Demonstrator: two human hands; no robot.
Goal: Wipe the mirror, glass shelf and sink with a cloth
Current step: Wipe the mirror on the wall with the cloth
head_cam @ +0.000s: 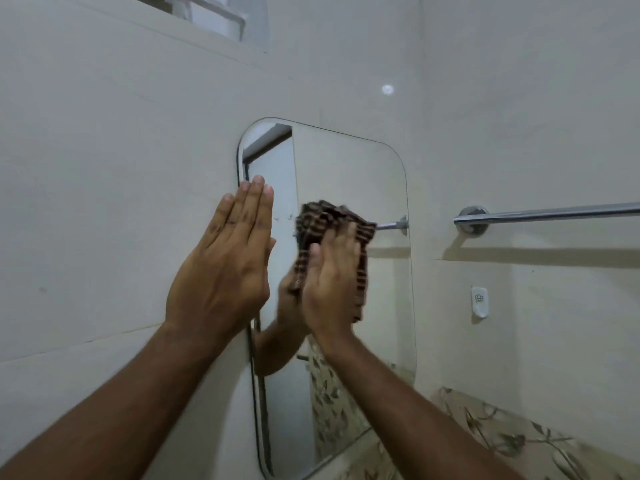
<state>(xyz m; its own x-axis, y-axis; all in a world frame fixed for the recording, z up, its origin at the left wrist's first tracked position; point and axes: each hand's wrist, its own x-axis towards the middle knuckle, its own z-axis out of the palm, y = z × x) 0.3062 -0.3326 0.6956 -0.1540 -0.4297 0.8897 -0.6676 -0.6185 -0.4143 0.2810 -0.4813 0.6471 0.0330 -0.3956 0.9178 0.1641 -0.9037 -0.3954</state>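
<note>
A tall mirror [349,174] with rounded corners hangs on the beige tiled wall. My right hand [330,282] presses a brown striped cloth [329,223] flat against the glass near the mirror's middle, fingers straight. My left hand [225,261] lies flat, fingers straight and together, over the mirror's left edge and the wall beside it. Both hands are reflected in the glass. The glass shelf and the sink are out of view.
A chrome towel bar [547,216] runs along the wall to the right of the mirror. Below it sits a small white wall hook [479,301]. A band of leaf-patterned tiles [502,431] crosses the lower right. A window ledge [214,15] shows at the top.
</note>
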